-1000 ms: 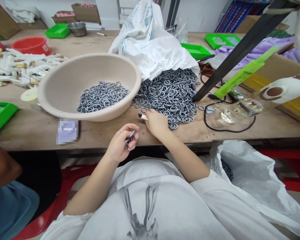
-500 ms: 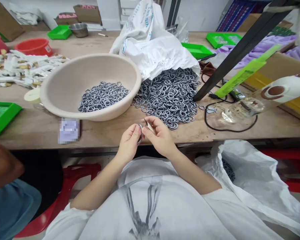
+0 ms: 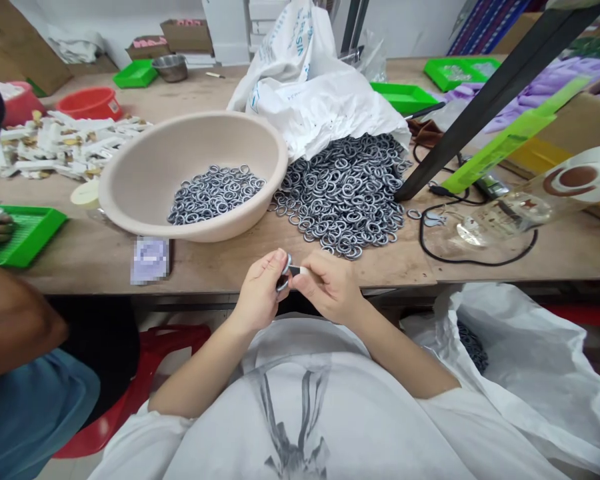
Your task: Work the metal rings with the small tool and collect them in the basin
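My left hand [image 3: 261, 288] is closed on grey rings, pinched between thumb and fingers; one ring [image 3: 287, 261] sticks up by the thumb and part of another shows lower down. My right hand [image 3: 330, 283] is closed round a small knife [image 3: 295, 270] with a dark blade and a pale handle, mostly hidden in the fingers. Its blade touches or lies right by the rings; I cannot tell which. Beyond my hands lies a heap of grey rings [image 3: 350, 200], spilling from a white sack [image 3: 325, 110]. To its left stands a beige basin [image 3: 130, 180] with more rings inside.
A dark slanted post [image 3: 460, 120] rises right of the heap, near a black cable [image 3: 480, 263] and a clear bottle [image 3: 510, 213]. An open white bag [image 3: 540, 360] with rings stands low at right. At left, a co-worker's arm [image 3: 15, 320] is beside a green tray [image 3: 35, 233].
My right hand has turned over, and the knife's blade now points left toward the rings. The view has shifted slightly left, and a co-worker's hand has appeared at the green tray.
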A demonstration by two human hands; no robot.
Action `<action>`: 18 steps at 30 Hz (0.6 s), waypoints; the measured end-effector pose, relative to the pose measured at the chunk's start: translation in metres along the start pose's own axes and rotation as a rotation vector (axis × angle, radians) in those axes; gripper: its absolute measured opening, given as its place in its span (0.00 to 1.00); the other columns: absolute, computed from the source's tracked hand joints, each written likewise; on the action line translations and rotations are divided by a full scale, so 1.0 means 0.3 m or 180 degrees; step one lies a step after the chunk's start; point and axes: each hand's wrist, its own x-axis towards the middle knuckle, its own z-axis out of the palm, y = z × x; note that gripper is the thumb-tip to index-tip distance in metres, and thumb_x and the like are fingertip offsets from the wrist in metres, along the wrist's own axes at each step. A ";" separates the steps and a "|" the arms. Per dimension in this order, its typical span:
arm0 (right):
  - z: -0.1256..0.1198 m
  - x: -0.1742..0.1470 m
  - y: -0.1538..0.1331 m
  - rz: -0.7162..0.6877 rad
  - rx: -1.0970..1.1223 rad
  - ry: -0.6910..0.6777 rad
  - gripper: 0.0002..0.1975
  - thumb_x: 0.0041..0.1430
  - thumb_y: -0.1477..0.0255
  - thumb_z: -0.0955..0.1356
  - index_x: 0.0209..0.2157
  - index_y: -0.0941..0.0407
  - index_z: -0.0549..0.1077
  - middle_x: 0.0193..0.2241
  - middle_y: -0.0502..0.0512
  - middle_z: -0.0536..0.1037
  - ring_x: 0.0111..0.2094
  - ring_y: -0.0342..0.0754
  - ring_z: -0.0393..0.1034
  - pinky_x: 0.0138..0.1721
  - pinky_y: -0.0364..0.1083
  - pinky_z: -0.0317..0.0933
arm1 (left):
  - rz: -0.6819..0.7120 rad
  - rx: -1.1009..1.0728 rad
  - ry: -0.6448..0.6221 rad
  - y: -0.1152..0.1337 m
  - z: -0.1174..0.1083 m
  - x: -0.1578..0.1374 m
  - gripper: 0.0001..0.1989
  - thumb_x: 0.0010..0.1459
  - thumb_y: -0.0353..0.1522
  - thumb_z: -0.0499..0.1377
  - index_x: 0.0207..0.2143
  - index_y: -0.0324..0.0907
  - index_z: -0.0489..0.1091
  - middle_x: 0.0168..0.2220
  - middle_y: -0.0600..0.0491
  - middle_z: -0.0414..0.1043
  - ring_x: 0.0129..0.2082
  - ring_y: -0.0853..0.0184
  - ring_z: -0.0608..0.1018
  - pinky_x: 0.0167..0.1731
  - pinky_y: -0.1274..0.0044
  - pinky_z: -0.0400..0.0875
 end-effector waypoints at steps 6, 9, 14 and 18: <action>0.003 -0.009 -0.011 -0.0172 -0.0574 -0.0021 0.22 0.69 0.57 0.61 0.24 0.55 0.64 0.21 0.48 0.64 0.24 0.42 0.57 0.28 0.44 0.49 | -0.0077 -0.0001 0.0073 -0.014 0.004 0.004 0.25 0.51 0.49 0.66 0.24 0.41 0.59 0.18 0.62 0.51 0.16 0.79 0.54 0.16 0.84 0.47; 0.005 -0.003 0.002 -0.0123 -0.0514 -0.0093 0.23 0.68 0.57 0.62 0.22 0.55 0.62 0.20 0.47 0.64 0.23 0.41 0.56 0.27 0.44 0.48 | -0.0131 0.0036 0.0057 -0.013 -0.001 0.000 0.24 0.51 0.49 0.66 0.24 0.41 0.60 0.18 0.63 0.52 0.16 0.79 0.54 0.16 0.84 0.47; -0.008 0.022 0.102 0.0865 0.0019 0.0362 0.26 0.68 0.52 0.59 0.21 0.54 0.58 0.17 0.45 0.59 0.21 0.41 0.54 0.25 0.43 0.47 | -0.0158 0.0258 -0.0537 0.000 -0.008 -0.020 0.24 0.55 0.49 0.64 0.22 0.40 0.62 0.17 0.58 0.60 0.16 0.78 0.56 0.16 0.82 0.48; -0.014 0.063 0.133 0.1136 -0.0477 0.0420 0.22 0.67 0.54 0.62 0.26 0.55 0.69 0.22 0.48 0.69 0.26 0.44 0.64 0.29 0.44 0.52 | -0.0085 0.0069 -0.0410 0.020 -0.011 -0.024 0.22 0.53 0.47 0.66 0.22 0.40 0.65 0.18 0.58 0.61 0.15 0.78 0.55 0.15 0.82 0.46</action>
